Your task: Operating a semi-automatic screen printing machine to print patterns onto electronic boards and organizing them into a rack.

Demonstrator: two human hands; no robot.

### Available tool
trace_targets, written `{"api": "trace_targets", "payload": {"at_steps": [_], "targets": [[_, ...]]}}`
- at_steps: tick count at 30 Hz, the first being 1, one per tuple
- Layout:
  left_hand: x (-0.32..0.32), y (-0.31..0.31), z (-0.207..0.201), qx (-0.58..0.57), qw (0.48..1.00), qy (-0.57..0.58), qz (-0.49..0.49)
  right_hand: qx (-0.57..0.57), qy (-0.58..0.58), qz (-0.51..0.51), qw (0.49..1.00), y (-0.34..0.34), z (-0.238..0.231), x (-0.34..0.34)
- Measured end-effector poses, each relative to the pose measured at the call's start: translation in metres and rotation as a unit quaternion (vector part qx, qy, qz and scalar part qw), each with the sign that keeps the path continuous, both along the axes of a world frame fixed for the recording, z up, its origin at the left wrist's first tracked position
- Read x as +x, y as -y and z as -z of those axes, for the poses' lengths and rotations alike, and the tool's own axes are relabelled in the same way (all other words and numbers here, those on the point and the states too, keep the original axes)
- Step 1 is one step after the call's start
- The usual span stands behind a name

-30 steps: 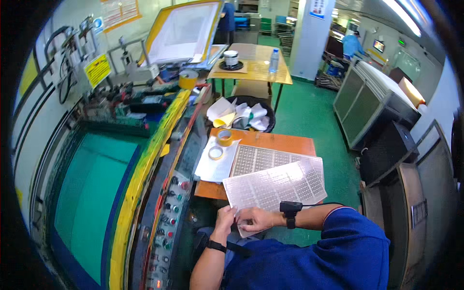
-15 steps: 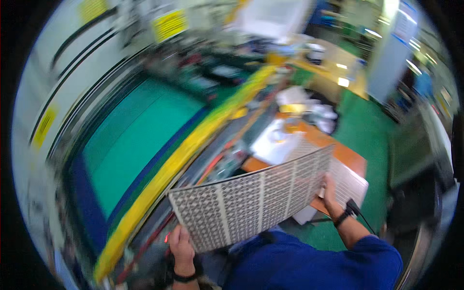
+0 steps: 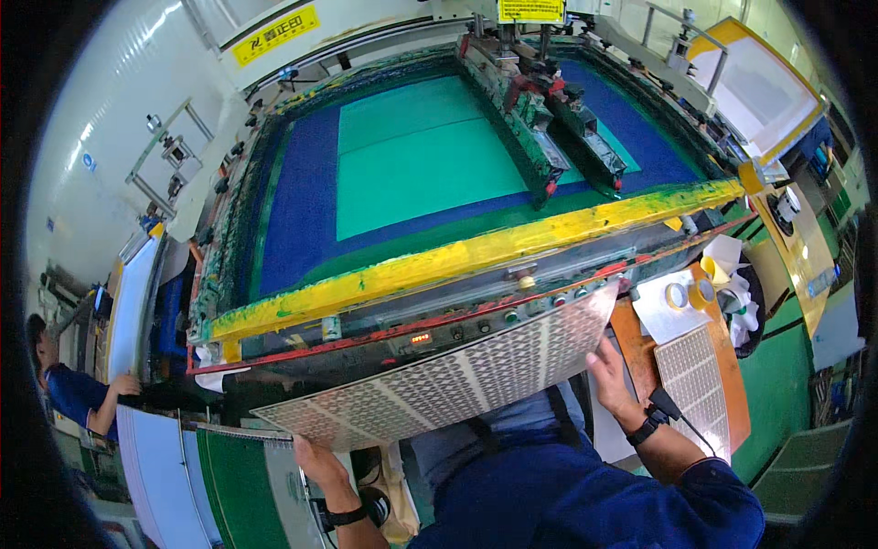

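Note:
Between my two hands is a thin, stiff panel point(image 3: 439, 375) covered in a fine repeating dark-and-light pattern with plain pale strips across it. It is tilted, with its right end higher than its left. My left hand point(image 3: 322, 465) grips the panel's lower left corner, fingers partly hidden beneath. At the right end, my right hand point(image 3: 611, 380) holds the edge, some of its fingers behind the panel. Just beyond the panel stands a screen printing machine point(image 3: 439, 343), its teal screen point(image 3: 421, 160) set in a frame with a yellow front bar point(image 3: 485, 247).
A squeegee carriage point(image 3: 540, 119) sits over the screen. To my right, an orange-brown table point(image 3: 732, 384) bears a similar patterned panel point(image 3: 695, 375) and rolls of tape point(image 3: 701, 293). At far left, a person point(image 3: 82, 393) in dark blue works beside a white board point(image 3: 135, 311).
My view has swung left, bringing the printing machine in front of me. The panel is carried along in both hands and now lies nearer the machine's front. The right-hand table has shifted rightward in view.

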State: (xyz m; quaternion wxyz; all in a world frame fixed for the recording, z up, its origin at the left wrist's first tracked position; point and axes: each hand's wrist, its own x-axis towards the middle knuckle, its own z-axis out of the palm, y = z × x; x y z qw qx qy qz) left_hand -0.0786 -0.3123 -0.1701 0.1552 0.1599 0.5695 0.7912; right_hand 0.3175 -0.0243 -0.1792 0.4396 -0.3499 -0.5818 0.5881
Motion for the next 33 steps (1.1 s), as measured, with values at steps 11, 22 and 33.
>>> {"api": "trace_targets", "payload": {"at_steps": [11, 22, 33], "targets": [[-0.025, 0.012, 0.032, 0.035, 0.999, 0.017, -0.031, 0.052, 0.379, -0.065, 0.922, 0.004, -0.003, 0.006], [-0.025, 0.007, 0.048, 0.009, 0.998, 0.017, -0.054, 0.052, 0.300, 0.018, 0.952, 0.006, -0.012, 0.007], [0.001, 0.000, 0.042, -0.006, 0.992, 0.110, -0.055, 0.060, 0.272, 0.059, 0.959, 0.028, 0.003, 0.036]]}}
